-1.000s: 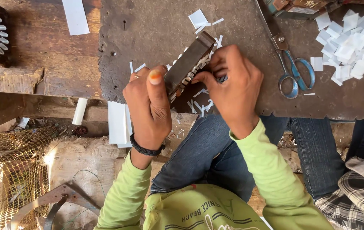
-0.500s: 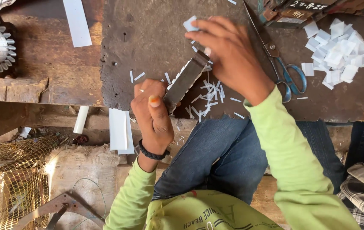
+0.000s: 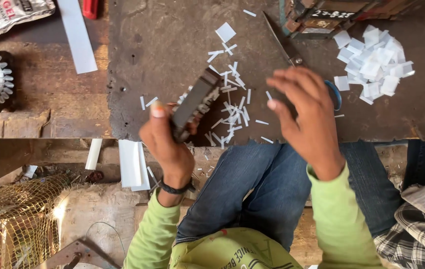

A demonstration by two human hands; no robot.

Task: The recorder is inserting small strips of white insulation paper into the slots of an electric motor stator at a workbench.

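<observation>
Left hand (image 3: pixel 170 144) fingers clamp a dark slotted metal block (image 3: pixel 195 102); right hand (image 3: pixel 304 117) fingers spread, empty.

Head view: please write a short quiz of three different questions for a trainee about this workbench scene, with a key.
1. True or false: the left hand grips a dark slotted metal block.
2. Which lies under the right hand? A) blue-handled scissors B) a red hammer C) a glass bottle
3. Fill in: the pile of white paper squares lies to the ___ of the right hand.

Key: 1 true; 2 A; 3 right.
</observation>
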